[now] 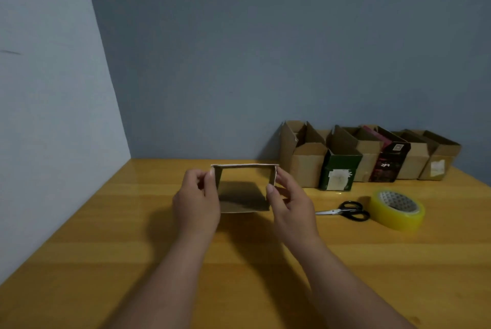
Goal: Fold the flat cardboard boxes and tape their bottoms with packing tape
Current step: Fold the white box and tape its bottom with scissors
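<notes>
A small cardboard box [243, 193] is held open above the table [106, 235], at centre. The left hand [195, 202] pinches its left wall and the right hand [291, 206] its right wall, apparently to square it up. Scissors [345, 211] and tape roll [397, 209] lie at 3 o'clock, within reach for sealing. Folded boxes [366, 154] line the wall at 1 o'clock.
</notes>
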